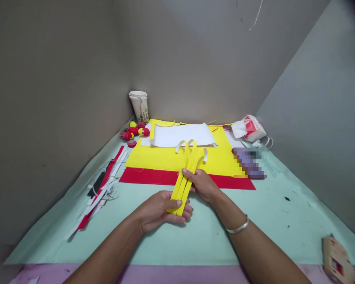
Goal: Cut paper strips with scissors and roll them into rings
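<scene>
Between my two hands is a pair of ridged yellow paper strips point(183, 185), lying side by side with a dark gap between them. Their far ends split into several thin tails that curl over and show white undersides. My left hand point(162, 209) supports the near end from below, its thumb pressed on top. Higher up, my right hand point(204, 183) pinches the strips from the right side, thumb on top. Under and beyond them lie a yellow sheet point(154, 157), a red sheet point(148, 177) and a white sheet point(183, 135).
Cut strips of red, white and black paper point(106, 189) lie at the left. Several red-and-yellow ornaments point(133, 131) sit near a white cup point(139, 104). A tissue pack point(251, 128) and a blurred purple object point(250, 163) are at the right; a wooden piece point(337, 258) is near front right.
</scene>
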{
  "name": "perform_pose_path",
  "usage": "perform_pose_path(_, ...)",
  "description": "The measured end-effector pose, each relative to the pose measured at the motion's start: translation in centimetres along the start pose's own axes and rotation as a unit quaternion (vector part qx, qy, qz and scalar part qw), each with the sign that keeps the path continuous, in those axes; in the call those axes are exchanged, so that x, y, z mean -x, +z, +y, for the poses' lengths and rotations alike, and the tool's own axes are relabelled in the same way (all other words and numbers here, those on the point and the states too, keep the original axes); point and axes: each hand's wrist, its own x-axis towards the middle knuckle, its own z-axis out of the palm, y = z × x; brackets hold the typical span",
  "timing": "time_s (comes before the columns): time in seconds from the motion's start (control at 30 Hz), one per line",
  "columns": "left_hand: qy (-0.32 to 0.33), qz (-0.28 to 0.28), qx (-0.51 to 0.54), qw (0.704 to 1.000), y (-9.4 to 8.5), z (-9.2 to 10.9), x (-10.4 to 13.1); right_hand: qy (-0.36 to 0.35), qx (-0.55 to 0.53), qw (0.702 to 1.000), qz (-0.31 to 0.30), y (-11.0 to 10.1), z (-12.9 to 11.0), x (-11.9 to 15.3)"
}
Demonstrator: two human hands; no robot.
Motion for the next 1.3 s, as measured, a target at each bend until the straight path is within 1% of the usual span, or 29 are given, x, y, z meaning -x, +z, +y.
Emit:
perform_pose_path(0.13,-0.005,-0.01,0.024,1.0,0.06,-0.01,0.04,0.001,-0.011,1.0,0.028,0.01,0.05,-0.12)
perform_pose_path(0.27,-0.005,-0.01,0.054,0.998,0.09,0.02,0.04,0.004,-0.015,0.999,0.042,-0.02,0.11,-0.17)
perform_pose_path(0.5,-0.009,-0.009,0.079,0.997,0.13,0.04,0.02,-0.007,0.03,0.997,0.074,0.11,0.21,-0.16)
perform_pose_path(0.67,-0.002,-0.015,0.083,0.996,0.19,-0.03,0.04,-0.015,0.047,0.996,0.076,0.22,0.18,-0.01)
perform_pose_path(0.9,-0.003,-0.027,0.05,0.998,0.22,-0.03,0.13,-0.013,0.053,0.995,0.078,0.22,0.22,-0.02)
perform_pose_path(1.3,-0.013,-0.02,0.027,0.999,0.27,-0.09,0.07,-0.014,-0.01,0.998,0.057,0.5,0.02,0.06)
